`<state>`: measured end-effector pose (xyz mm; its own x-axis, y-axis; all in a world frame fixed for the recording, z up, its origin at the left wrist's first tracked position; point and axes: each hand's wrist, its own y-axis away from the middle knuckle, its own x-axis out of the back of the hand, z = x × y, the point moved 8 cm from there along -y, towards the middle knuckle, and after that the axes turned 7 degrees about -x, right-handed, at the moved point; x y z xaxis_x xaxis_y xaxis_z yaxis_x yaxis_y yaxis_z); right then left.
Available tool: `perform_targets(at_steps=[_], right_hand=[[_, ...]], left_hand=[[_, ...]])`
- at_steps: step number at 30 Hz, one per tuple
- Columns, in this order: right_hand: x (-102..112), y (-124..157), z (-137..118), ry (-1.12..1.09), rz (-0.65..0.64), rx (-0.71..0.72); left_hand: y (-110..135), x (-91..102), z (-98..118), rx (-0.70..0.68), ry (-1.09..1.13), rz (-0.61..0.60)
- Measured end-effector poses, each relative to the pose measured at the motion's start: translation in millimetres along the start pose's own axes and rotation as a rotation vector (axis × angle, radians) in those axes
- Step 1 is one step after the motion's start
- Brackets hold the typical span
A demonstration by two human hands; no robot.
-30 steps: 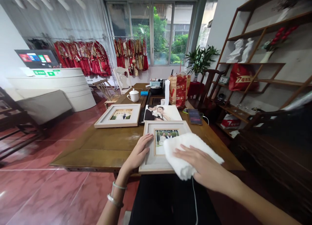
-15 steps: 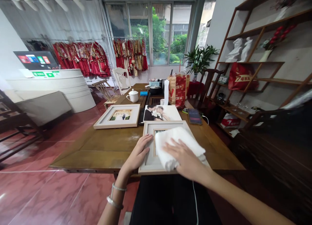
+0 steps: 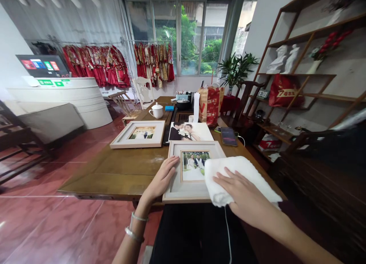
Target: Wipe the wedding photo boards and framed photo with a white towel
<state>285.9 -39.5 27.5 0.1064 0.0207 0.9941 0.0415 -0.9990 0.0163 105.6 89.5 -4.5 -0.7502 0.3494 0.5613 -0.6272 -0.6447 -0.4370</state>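
Observation:
A pale picture frame (image 3: 174,187) lies on the near edge of the wooden table, with a wedding photo (image 3: 190,172) showing inside it. My left hand (image 3: 163,178) rests its outstretched fingers on the frame's left border. Under my right hand (image 3: 243,189) is a folded white towel (image 3: 243,165), which covers the lower right part of the frame and reaches past its right side. My right hand has the towel pressed beneath its palm and fingers; the thumb is mostly hidden. Another framed photo (image 3: 120,142) lies further back on the left, beside an unframed couple's print (image 3: 204,132).
The wooden table (image 3: 114,180) also bears a white lidded cup (image 3: 156,111), a blue box (image 3: 169,108), a red-and-tan paper bag (image 3: 211,103) and a phone (image 3: 228,137) on a cable. A dark chair (image 3: 243,100) stands behind, with shelves (image 3: 314,77) to the right.
My right hand has slid the towel rightward across the frame, uncovering the photo. My left hand stays on the left border.

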Motion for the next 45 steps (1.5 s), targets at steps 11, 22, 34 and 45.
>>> perform_targets(at_steps=[11, 22, 34, 45], right_hand=[[-1.2, -29.4, -92.0, -0.400, -0.110, 0.537], [0.7, 11.3, 7.2, -0.004, -0.107, 0.038], [-9.2, -108.3, -11.3, -0.175, -0.017, 0.177], [-0.4, -12.9, -38.1, -0.331, -0.265, 0.428]], left_hand=[[-1.8, 2.2, 1.1, 0.075, 0.009, 0.020], [-1.2, -1.5, 0.4, -0.089, -0.010, -0.041], [-0.8, -1.9, 0.4, -0.096, -0.006, -0.057], [-0.7, -2.8, 0.9, -0.082, -0.013, -0.042]])
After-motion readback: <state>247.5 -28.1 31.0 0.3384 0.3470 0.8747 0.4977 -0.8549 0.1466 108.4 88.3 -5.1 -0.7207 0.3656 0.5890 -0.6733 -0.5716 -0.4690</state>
